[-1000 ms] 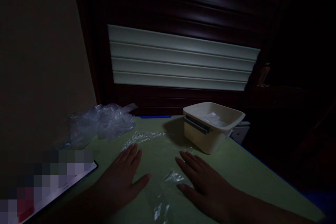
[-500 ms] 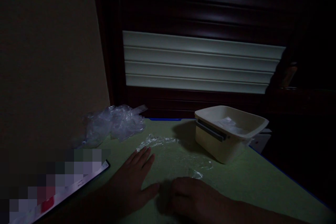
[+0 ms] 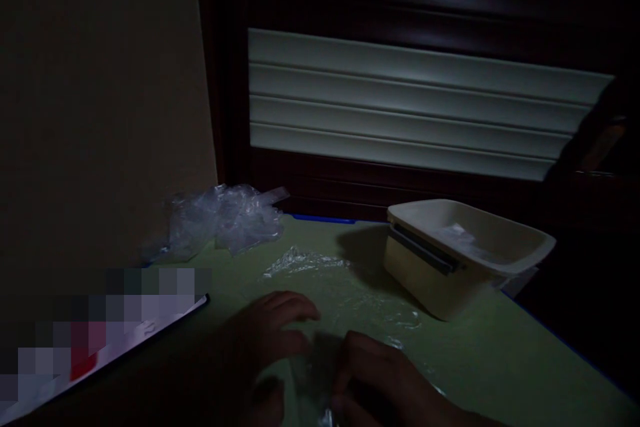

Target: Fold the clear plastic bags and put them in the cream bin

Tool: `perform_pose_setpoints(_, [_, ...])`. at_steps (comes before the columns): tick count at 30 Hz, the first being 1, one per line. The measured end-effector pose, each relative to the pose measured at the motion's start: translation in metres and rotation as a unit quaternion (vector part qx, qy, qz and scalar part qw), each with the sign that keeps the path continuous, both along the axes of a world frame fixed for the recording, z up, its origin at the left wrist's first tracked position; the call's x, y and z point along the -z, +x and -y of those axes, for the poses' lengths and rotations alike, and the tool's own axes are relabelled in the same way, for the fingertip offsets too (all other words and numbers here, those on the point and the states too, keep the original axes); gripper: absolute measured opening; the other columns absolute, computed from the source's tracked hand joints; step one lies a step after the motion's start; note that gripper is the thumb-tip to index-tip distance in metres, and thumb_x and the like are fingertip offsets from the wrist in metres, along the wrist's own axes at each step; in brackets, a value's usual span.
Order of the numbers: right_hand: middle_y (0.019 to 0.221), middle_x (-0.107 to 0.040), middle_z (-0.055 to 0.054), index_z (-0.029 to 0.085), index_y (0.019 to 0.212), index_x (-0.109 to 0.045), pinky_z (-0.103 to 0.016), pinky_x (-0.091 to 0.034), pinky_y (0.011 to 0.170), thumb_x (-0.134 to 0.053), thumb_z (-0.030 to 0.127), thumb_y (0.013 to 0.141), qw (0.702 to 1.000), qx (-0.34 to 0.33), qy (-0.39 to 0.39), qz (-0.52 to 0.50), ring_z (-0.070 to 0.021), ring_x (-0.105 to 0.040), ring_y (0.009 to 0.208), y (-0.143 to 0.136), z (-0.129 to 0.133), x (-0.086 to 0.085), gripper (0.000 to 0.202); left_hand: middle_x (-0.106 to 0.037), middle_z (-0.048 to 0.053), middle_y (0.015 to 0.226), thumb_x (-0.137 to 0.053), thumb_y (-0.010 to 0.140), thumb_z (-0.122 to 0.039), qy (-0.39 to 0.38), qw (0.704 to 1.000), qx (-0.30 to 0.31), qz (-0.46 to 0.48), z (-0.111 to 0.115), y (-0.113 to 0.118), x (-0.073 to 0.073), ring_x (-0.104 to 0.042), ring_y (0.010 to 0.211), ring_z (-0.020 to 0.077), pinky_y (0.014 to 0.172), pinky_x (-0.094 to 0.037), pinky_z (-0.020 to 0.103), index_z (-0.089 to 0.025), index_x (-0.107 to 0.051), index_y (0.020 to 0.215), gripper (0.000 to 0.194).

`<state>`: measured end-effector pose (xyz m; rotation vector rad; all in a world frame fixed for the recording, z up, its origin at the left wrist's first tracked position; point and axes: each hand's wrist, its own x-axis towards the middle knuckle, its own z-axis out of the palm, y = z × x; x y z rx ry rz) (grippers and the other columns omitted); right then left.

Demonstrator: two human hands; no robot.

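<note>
In the dim light a clear plastic bag (image 3: 305, 260), thin and wrinkled, lies spread over the green tabletop (image 3: 505, 360). My right hand (image 3: 385, 373) is closed at its near end, with fingers pinched on the plastic; shiny creases show under the fingertips. My left hand (image 3: 280, 340) hovers just to the left, its fingers curved and apart, holding nothing that I can see. Deep shadow hides part of the left palm and thumb. Beyond, a crumpled pile of clear plastic bags (image 3: 230, 220) sits at the far left of the table.
A cream plastic bin (image 3: 420, 277) with a grey handle stands at the right edge, some clear plastic inside. A device with a lit screen (image 3: 145, 330), partly pixelated, lies at left. Behind the table are a wall (image 3: 110, 113) and a slatted panel (image 3: 400, 100).
My left hand has lifted from lying flat on the plastic, and its fingers now curl toward the right hand. The plastic's near end has risen between the hands. The view has shifted slightly.
</note>
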<state>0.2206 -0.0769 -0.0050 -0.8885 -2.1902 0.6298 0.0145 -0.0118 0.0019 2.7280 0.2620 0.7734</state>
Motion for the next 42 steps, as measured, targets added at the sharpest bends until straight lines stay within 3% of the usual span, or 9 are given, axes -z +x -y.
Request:
perform_pose_setpoints(2, [0.071, -0.054, -0.003, 0.016, 0.070, -0.053, -0.019, -0.041, 0.056, -0.048, 0.015, 0.076, 1.000, 0.004, -0.020, -0.022, -0.0111, -0.051, 0.065, -0.001, 0.002, -0.004, 0.008, -0.053, 0.008, 0.104, -0.049, 0.059, -0.009, -0.008, 1.000, 0.020, 0.006, 0.002, 0.003, -0.003, -0.051, 0.094, 0.0212, 0.080, -0.044, 0.035, -0.018, -0.054, 0.095, 0.037])
perform_pose_setpoints(9, [0.065, -0.049, 0.000, 0.018, 0.069, -0.050, -0.021, -0.039, 0.053, -0.048, 0.017, 0.076, 0.998, 0.002, -0.043, -0.041, -0.0104, -0.047, 0.059, -0.003, 0.003, -0.004, 0.007, -0.056, 0.000, 0.078, -0.054, 0.072, -0.007, 0.034, 0.999, -0.004, -0.012, 0.003, 0.009, 0.003, -0.049, 0.072, 0.0135, 0.067, -0.038, 0.028, -0.017, -0.053, 0.075, 0.011])
perform_pose_setpoints(12, [0.065, -0.049, 0.000, 0.018, 0.074, -0.050, -0.022, -0.039, 0.054, -0.040, 0.017, 0.077, 0.997, 0.026, -0.041, -0.053, -0.0115, -0.047, 0.060, 0.001, 0.003, -0.006, 0.010, -0.056, 0.000, 0.073, -0.052, 0.075, -0.007, 0.037, 0.999, -0.013, -0.020, 0.003, 0.009, 0.004, -0.049, 0.070, 0.0124, 0.062, -0.036, 0.025, -0.016, -0.052, 0.067, 0.012])
perform_pose_setpoints(18, [0.076, -0.051, -0.003, 0.018, 0.089, -0.047, -0.025, -0.041, 0.057, -0.044, 0.016, 0.061, 0.995, 0.063, -0.054, -0.050, -0.0162, -0.049, 0.071, 0.004, 0.006, -0.004, 0.029, -0.056, 0.001, 0.072, -0.050, 0.076, -0.008, -0.002, 0.999, -0.038, -0.016, 0.004, 0.010, 0.001, -0.050, 0.070, 0.0121, 0.060, -0.037, 0.024, -0.015, -0.053, 0.067, 0.012])
perform_pose_setpoints(25, [0.068, -0.052, -0.001, 0.018, 0.084, -0.048, -0.023, -0.038, 0.052, -0.049, 0.022, 0.077, 0.992, 0.094, -0.076, -0.032, -0.0115, -0.045, 0.059, -0.003, 0.006, -0.001, 0.009, -0.055, 0.001, 0.070, -0.051, 0.079, -0.013, -0.006, 0.999, -0.033, -0.005, 0.001, 0.008, 0.004, -0.049, 0.068, 0.0121, 0.060, -0.037, 0.024, -0.015, -0.053, 0.064, 0.016])
perform_pose_setpoints(33, [0.068, -0.047, 0.002, 0.019, 0.099, -0.044, -0.021, -0.035, 0.049, -0.045, 0.026, 0.086, 0.978, 0.113, -0.129, -0.117, -0.0096, -0.042, 0.057, 0.000, 0.001, 0.015, 0.015, -0.055, -0.001, 0.071, -0.053, 0.079, -0.012, -0.006, 0.999, -0.046, -0.013, -0.002, 0.009, 0.007, -0.050, 0.070, 0.0121, 0.062, -0.038, 0.024, -0.016, -0.053, 0.068, 0.011])
perform_pose_setpoints(36, [0.068, -0.048, 0.002, 0.019, 0.110, -0.038, -0.022, -0.036, 0.048, -0.044, 0.023, 0.086, 0.977, 0.130, -0.127, -0.111, -0.0100, -0.044, 0.055, -0.001, 0.001, 0.018, 0.025, -0.057, 0.001, 0.079, -0.055, 0.077, -0.013, -0.009, 0.998, -0.062, -0.012, -0.003, 0.008, 0.010, -0.053, 0.074, 0.0137, 0.064, -0.043, 0.025, -0.018, -0.055, 0.083, 0.008])
perform_pose_setpoints(39, [0.075, -0.052, -0.001, 0.020, 0.117, -0.032, -0.024, -0.043, 0.052, -0.043, 0.018, 0.084, 0.981, 0.161, -0.074, -0.085, -0.0126, -0.051, 0.061, 0.000, 0.002, 0.017, 0.036, -0.057, 0.005, 0.099, -0.058, 0.075, -0.015, -0.016, 0.996, -0.086, -0.003, -0.003, 0.005, 0.015, -0.055, 0.087, 0.0171, 0.073, -0.047, 0.028, -0.021, -0.049, 0.109, 0.036])
perform_pose_setpoints(42, [0.095, -0.053, -0.007, 0.022, 0.119, -0.032, -0.029, -0.048, 0.066, -0.046, 0.015, 0.080, 0.977, 0.198, 0.068, -0.031, -0.0183, -0.055, 0.082, 0.004, 0.004, 0.011, 0.042, -0.054, 0.006, 0.110, -0.060, 0.075, -0.015, -0.012, 0.996, -0.086, -0.020, -0.003, 0.004, 0.017, -0.053, 0.097, 0.0194, 0.081, -0.046, 0.031, -0.023, -0.043, 0.118, 0.047])
